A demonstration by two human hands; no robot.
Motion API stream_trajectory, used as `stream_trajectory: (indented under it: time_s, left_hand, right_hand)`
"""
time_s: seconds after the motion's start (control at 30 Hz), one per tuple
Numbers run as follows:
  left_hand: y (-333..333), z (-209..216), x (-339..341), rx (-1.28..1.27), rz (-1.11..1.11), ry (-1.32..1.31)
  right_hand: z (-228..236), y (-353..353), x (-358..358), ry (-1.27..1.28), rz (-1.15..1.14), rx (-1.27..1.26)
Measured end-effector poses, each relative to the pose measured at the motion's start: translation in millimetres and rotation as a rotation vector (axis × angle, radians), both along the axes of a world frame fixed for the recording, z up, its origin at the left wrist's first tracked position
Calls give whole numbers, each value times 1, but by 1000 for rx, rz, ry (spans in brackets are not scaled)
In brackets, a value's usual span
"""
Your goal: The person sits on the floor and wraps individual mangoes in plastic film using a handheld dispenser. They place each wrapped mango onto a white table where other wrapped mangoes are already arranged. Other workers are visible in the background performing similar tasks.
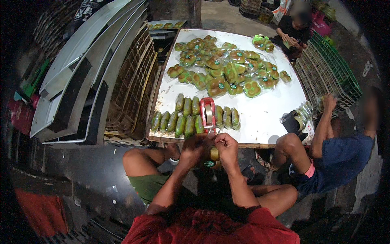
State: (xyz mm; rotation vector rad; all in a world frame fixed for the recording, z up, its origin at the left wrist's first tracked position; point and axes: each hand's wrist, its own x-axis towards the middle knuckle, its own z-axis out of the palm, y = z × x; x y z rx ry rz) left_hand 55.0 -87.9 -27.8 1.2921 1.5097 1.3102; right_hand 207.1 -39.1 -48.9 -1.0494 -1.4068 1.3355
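My left hand (194, 149) and my right hand (228, 151) meet just off the near edge of the white table (260, 118). Both are closed, fingertips pinched together at the top of a clear plastic bag. Brown buns (214, 153) with a green label hang in it, partly hidden between the hands. Right ahead of my fingers stands a red tape dispenser (208, 116) with a roll of tape. Long green-brown bagged bun packs (178, 124) lie in rows on its left, and several more packs (227, 117) lie on its right.
A large heap of bagged clover-shaped buns (227, 67) covers the table's far part. A black tape dispenser (293, 122) sits at the right corner. Crates (132, 81) and metal trays (77, 73) stand left; more crates (329, 69) stand right. Two people sit on the right side.
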Motion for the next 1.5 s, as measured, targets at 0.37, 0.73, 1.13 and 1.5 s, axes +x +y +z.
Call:
stream_trajectory:
  time_s: [0.37,0.73,1.13,1.5]
  left_hand:
    - [8,4,1,-20,39,-179]
    - [15,-8,-2,-7,84,-179]
    - [-9,-34,15,224,483,-240]
    - [-9,-18,8,199,566,-175]
  right_hand:
    - [-2,17,4,-17,178,-110]
    - [-2,20,-3,-151,4,265]
    - [-56,75,-9,-357,-178,-136]
    - [-145,60,3,-332,142,68]
